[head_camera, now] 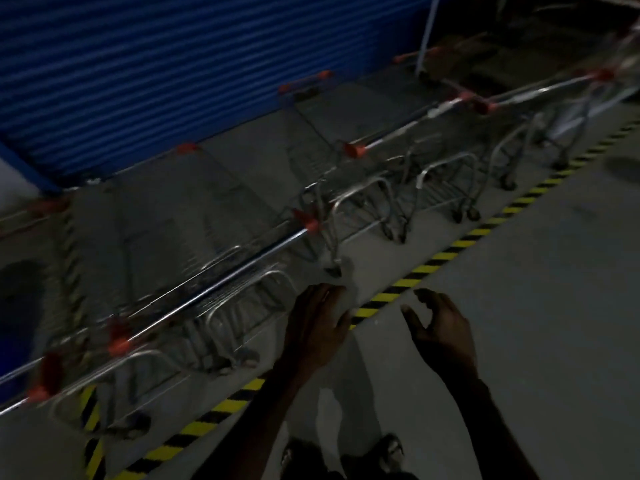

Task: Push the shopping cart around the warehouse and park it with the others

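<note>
Dim grey concrete floor (519, 306) runs past a blue corrugated metal shutter wall (173, 64), and a yellow-and-black striped hazard line (426, 268) crosses it on a slant. Beyond that line I see a row of silver wire shopping carts with orange handle caps (242, 265), parked side by side with their handles toward me. The picture is dark and smeared, so my count is rough: I make out about five carts, perhaps more at the far right, where the detail is lost.

My left hand (317, 327) hangs over the line with fingers straight and spread, holding nothing. My right hand (441, 327) is over the bare floor, its grip loosely curled and empty. Neither touches a cart. Two feet in sandals (346, 455) show at the bottom edge.

I judge that the parking step is done or nearly so: the cart seems to stand among the others, though I cannot tell which one it is. If anything remains, the next move would call for reaching back to the nearest chrome handle bar (221, 289) and squaring that cart with the row.
</note>
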### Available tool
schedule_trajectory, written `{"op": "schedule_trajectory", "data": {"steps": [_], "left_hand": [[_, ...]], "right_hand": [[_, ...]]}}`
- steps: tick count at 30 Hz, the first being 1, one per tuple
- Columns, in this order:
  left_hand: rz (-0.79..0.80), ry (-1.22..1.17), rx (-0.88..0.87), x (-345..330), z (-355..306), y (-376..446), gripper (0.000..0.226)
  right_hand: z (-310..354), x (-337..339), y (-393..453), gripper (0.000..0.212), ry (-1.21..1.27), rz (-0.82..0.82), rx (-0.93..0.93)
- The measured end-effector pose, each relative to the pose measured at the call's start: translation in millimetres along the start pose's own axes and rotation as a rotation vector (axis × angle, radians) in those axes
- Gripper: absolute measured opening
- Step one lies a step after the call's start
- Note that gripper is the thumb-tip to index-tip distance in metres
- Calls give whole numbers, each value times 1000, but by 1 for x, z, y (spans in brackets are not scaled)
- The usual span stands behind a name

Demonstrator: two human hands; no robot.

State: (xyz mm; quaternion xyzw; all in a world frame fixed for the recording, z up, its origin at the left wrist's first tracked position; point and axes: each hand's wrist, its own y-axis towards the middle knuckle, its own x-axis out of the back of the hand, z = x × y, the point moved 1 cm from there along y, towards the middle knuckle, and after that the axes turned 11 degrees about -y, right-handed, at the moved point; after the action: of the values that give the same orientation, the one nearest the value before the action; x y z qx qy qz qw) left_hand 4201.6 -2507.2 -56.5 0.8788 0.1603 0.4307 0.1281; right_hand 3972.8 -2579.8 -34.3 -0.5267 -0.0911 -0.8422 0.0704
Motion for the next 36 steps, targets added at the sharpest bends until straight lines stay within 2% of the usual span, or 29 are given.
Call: {"op": "schedule_trajectory", "data": {"steps": [5, 10, 16, 23, 29, 33, 36], "left_hand": [[134, -17, 19, -50, -52, 53, 41], [133, -76, 1, -94, -89, 94, 37], [155, -108, -39, -134, -109, 141, 36], [91, -170, -9, -174, -93, 234, 36], [48, -249, 96, -192, -73, 329, 38], [43, -198, 120, -198, -49, 399, 31], [-40, -174, 166, -196, -30, 434, 33]], "right_hand": [[-81, 36, 17, 48, -10, -13, -117], [-142, 66, 36, 49, -19, -38, -179], [-181, 81, 79, 50, -28, -18, -226], [-192, 81, 190, 54, -55, 46, -152], [-180, 89, 311, 57, -122, 118, -24], [-167, 91, 395, 58, -140, 142, 57], [-154, 88, 450, 57, -172, 166, 148]]}}
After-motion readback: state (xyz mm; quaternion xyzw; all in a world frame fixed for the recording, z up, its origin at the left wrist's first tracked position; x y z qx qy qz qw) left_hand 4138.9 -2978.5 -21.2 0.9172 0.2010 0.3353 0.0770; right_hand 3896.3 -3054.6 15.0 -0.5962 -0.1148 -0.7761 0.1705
